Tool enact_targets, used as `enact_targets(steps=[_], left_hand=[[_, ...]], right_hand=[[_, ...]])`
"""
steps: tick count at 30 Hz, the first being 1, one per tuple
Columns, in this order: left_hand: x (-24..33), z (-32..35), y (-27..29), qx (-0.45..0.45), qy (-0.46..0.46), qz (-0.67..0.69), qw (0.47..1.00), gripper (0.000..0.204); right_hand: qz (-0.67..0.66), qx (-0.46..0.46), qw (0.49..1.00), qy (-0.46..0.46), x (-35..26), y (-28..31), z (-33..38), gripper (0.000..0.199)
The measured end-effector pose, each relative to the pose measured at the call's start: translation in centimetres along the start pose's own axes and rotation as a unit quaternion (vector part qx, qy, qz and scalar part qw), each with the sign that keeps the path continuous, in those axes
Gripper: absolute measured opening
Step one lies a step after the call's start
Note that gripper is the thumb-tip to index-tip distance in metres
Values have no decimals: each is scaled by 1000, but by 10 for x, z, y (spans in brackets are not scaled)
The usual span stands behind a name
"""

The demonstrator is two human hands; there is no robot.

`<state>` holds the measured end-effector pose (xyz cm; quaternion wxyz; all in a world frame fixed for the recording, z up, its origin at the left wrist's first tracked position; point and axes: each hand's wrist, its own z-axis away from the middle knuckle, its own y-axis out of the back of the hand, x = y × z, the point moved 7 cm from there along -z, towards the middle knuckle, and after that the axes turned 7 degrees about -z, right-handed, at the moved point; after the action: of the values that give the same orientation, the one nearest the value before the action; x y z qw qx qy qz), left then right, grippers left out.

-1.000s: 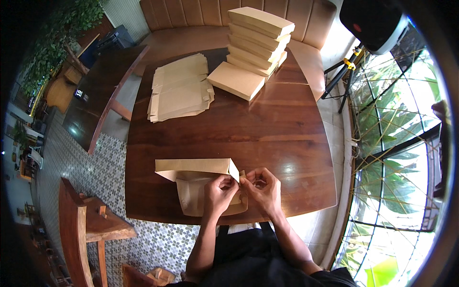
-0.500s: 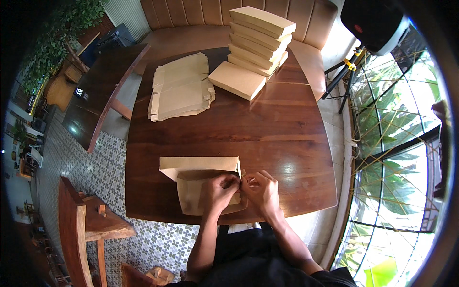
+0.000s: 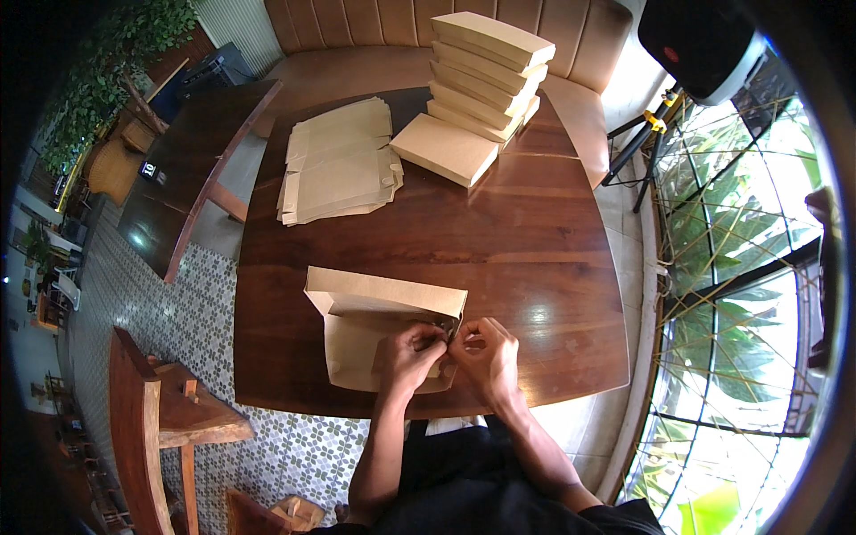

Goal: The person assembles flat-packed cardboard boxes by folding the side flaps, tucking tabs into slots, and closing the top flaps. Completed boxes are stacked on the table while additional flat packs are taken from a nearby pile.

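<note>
A brown cardboard box (image 3: 352, 343) stands part-folded at the near side of the wooden table, its long far wall raised. Over its right end, my left hand (image 3: 415, 349) reaches inside with the fingers pinched at the right wall. From outside that same wall, my right hand (image 3: 486, 349) pinches the cardboard close to the left fingertips. The flap between the fingers is mostly hidden by them.
Flat cardboard blanks (image 3: 343, 160) lie stacked at the far left of the table (image 3: 535, 259). Several folded boxes (image 3: 486, 80) are piled at the far right, with one closed box (image 3: 446, 147) in front. A padded bench (image 3: 357, 71) runs behind.
The box has turned slightly clockwise, its far left corner moving away from me and its far wall now slanting down to the right. Both hands stay at its right end.
</note>
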<state>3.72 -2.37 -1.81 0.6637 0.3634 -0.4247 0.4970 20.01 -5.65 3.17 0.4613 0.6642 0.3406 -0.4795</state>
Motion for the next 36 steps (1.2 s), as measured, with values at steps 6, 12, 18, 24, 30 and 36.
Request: enact_targets(steps=[6,12,18,24,30,36], left_hand=[[5,0,2,10,-15,-38,999,13],[8,1,2,26,-10,-115,993,15],[20,4,-4,14,-65,-131,989,21],[26,4,-6,47,-104,-195,974,18],[21,10,-7,4,-70,-109,992,21],[36,49,66,192,-218,0,957,20]], right_hand=[[-23,-13,1000,-16,1,-3,-1,23],[-52,-2,997,-57,-4,-1,-4,32],[-52,-12,998,-44,-5,-1,-6,25],[-49,-5,996,-68,1,-4,-10,23],[-8,18,999,-27,1,8,-15,18],[4,68,998,0,20,54,-43,28]])
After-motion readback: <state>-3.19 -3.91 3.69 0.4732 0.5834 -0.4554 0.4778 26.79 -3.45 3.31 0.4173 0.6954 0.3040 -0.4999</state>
